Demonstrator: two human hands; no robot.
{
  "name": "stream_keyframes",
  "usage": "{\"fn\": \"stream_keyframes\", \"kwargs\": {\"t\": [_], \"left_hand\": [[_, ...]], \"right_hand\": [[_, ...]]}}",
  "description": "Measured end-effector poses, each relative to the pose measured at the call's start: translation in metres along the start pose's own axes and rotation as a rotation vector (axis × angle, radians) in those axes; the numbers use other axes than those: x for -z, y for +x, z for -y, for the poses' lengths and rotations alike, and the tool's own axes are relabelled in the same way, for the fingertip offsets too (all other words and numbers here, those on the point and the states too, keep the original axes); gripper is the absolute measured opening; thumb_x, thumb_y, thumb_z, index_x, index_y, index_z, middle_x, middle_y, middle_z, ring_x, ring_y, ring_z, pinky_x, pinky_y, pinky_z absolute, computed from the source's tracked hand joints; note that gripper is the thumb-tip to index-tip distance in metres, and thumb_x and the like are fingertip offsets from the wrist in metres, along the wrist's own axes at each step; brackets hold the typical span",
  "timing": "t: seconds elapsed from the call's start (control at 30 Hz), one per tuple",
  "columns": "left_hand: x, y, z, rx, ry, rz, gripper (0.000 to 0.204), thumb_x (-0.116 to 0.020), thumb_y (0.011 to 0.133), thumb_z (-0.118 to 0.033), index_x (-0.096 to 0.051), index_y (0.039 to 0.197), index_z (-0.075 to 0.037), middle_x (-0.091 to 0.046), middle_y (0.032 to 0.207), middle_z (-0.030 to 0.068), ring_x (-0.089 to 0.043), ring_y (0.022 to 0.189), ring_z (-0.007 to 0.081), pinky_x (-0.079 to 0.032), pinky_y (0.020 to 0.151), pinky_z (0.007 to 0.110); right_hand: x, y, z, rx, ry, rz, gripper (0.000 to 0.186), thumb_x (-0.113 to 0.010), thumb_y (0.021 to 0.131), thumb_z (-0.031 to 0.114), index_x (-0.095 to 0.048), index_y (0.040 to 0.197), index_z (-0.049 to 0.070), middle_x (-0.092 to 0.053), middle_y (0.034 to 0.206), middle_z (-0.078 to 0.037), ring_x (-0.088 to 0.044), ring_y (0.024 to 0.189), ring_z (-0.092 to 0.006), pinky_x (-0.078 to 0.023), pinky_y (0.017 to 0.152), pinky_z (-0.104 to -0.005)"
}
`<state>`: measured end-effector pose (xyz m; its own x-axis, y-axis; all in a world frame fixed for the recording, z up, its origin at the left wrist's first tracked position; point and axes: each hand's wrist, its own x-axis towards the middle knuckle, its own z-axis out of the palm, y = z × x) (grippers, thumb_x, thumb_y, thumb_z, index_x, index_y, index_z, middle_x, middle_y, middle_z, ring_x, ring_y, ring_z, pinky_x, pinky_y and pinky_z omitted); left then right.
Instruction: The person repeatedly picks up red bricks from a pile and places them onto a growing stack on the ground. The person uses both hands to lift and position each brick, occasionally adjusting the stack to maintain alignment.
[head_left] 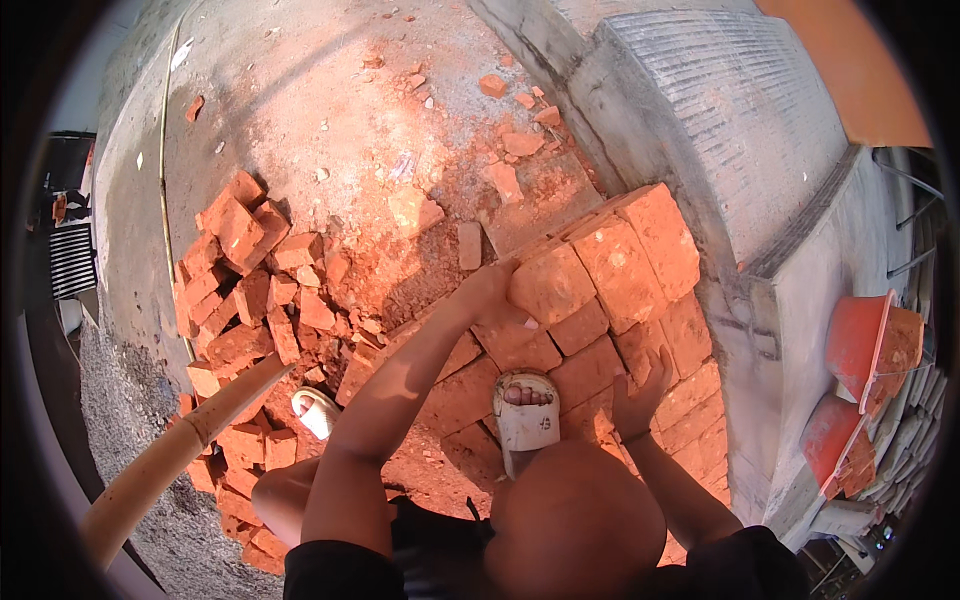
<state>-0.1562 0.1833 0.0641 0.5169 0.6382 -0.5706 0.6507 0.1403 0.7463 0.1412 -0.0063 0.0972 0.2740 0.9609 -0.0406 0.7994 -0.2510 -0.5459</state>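
Note:
My left hand grips the left end of an orange-red brick, with the thumb on its near side. That brick lies at the left end of a raised row, beside more bricks. Below them spreads a stacked bed of bricks, partly covered by my arms and knee. My right hand is open over the bricks at the right, its fingers apart and pointing away from me; it holds nothing. One sandalled foot rests on the bricks between my hands.
A loose brick heap lies to the left, by a bamboo pole. Broken brick pieces litter the dusty ground ahead. Along the right runs a concrete ledge with a ribbed ramp. Red tubs stand at the far right.

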Motion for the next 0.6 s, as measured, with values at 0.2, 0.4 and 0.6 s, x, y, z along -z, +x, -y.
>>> {"fn": "stream_keyframes", "kwargs": {"t": [0.2, 0.4, 0.6], "left_hand": [[0.015, -0.011, 0.043, -0.098, -0.121, -0.095, 0.085, -0.085, 0.080, -0.045, -0.052, 0.143, 0.001, -0.063, 0.134, 0.0250, -0.062, 0.123, 0.0381, -0.049, 0.104, 0.042], [0.142, -0.113, 0.208, 0.378, 0.200, -1.216, 0.050, -0.081, 0.083, -0.031, -0.061, 0.117, 0.001, -0.059, 0.124, 0.0235, -0.056, 0.119, 0.0400, -0.048, 0.100, 0.050], [0.233, -0.163, 0.360, 0.913, -0.901, -1.637, 0.073, -0.076, 0.086, -0.057, -0.057, 0.129, -0.002, -0.048, 0.144, 0.0203, -0.054, 0.121, 0.0408, -0.047, 0.101, 0.052]], "right_hand": [[-0.043, 0.141, 0.143, 0.762, -0.028, 0.711, 0.061, -0.073, 0.090, 0.030, -0.051, 0.138, -0.001, -0.054, 0.141, -0.020, -0.043, 0.137, -0.0406, -0.027, 0.118, -0.0562], [-0.081, 0.165, 0.178, 0.831, -0.419, 0.934, 0.075, -0.067, 0.091, 0.056, -0.053, 0.141, 0.003, -0.056, 0.140, -0.017, -0.047, 0.134, -0.0360, -0.020, 0.119, -0.0616], [-0.101, 0.147, 0.168, 0.826, -0.513, 0.732, 0.085, -0.064, 0.084, 0.069, -0.056, 0.139, 0.005, -0.062, 0.129, -0.013, -0.055, 0.121, -0.0342, -0.019, 0.118, -0.0625]]}}
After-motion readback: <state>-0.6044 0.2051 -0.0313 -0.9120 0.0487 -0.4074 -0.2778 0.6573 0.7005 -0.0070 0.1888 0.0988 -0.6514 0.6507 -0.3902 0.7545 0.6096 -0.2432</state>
